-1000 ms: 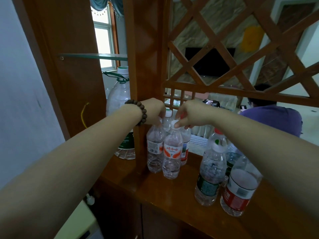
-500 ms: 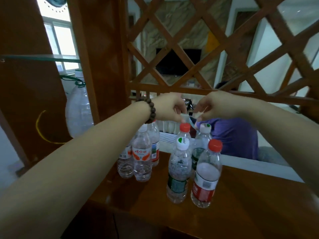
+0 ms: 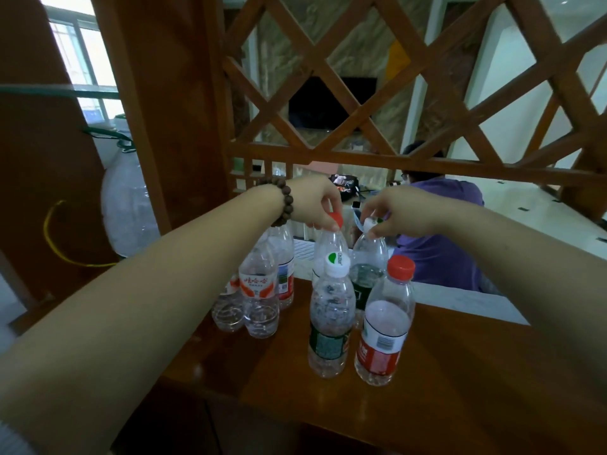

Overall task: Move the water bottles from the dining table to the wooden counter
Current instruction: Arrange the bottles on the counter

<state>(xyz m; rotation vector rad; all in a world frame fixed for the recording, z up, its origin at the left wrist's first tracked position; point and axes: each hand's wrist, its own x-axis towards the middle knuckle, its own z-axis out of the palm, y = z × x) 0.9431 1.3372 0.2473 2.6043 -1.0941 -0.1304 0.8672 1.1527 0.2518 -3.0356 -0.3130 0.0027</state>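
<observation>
both forearms reach forward over the wooden worktop (image 3: 460,372). the left hand (image 3: 315,205), a bead bracelet (image 3: 285,205) at its wrist, pinches the red cap (image 3: 336,220) of a rear bottle (image 3: 330,247); the right hand (image 3: 399,213) pinches the white cap (image 3: 369,223) of the bottle (image 3: 369,257) beside it — each grip closes from above. both bottles' bases sit hidden behind a green-label bottle (image 3: 330,320) and a red-label bottle (image 3: 384,326). three small bottles (image 3: 259,290) cluster left, partly behind the left arm.
</observation>
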